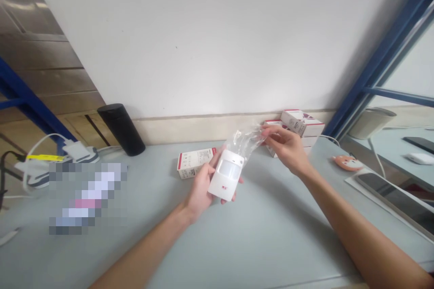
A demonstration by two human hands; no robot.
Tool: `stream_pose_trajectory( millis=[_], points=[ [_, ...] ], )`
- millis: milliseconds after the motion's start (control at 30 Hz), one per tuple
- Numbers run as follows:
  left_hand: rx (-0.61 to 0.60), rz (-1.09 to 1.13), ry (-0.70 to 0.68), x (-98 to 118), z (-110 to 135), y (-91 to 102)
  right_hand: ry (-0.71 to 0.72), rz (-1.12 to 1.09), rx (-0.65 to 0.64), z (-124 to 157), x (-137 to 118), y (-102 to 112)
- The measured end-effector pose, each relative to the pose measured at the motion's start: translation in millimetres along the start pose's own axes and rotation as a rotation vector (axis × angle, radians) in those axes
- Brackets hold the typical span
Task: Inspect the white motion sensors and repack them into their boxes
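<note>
A white motion sensor (224, 177) with a pale lens window and small red print lies in my left hand (200, 187), whose fingers wrap round it from behind. Clear plastic bag film (244, 143) stretches from the sensor's top end up to the right. My right hand (286, 144) pinches the far end of this bag between thumb and fingers. Whether the sensor's upper end is still inside the bag I cannot tell. Just behind my left hand, a white and red box (195, 161) lies on the grey table (264, 239).
Several white and red boxes (303, 123) are stacked against the wall behind my right hand. A black cylinder (121, 129) stands back left, near white plugs and cables (76, 150). At right are an orange animal-shaped item (347, 163) and a dark phone-like slab (395, 196).
</note>
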State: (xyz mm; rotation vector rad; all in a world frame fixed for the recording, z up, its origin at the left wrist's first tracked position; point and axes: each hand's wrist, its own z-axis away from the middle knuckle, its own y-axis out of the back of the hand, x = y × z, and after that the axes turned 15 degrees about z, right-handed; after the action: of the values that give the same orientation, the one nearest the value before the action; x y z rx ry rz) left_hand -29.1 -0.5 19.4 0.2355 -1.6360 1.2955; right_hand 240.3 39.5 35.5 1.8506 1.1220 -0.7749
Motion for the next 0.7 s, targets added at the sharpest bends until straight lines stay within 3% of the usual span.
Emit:
stream_pose_trajectory(
  millis=[133, 300, 367, 500, 700],
  points=[
    [0.045, -0.073, -0.068, -6, 0, 1.5, -0.139, -0.248, -0.036, 4, -8, -13],
    [0.079, -0.096, -0.130, -10, -3, 4.3, -0.286, -0.504, -0.527, 25, -19, -41],
    [0.093, -0.098, -0.144, -9, -5, 2.9, -0.270, -0.518, -0.634, 34, -23, -49],
    [0.114, -0.109, -0.180, -10, -6, -2.1, -0.266, -0.442, -0.574, 41, -28, -54],
    [0.256, -0.113, -0.271, -26, -12, 4.9, -0.242, -0.235, -0.401, 34, -28, -47]
  ],
)
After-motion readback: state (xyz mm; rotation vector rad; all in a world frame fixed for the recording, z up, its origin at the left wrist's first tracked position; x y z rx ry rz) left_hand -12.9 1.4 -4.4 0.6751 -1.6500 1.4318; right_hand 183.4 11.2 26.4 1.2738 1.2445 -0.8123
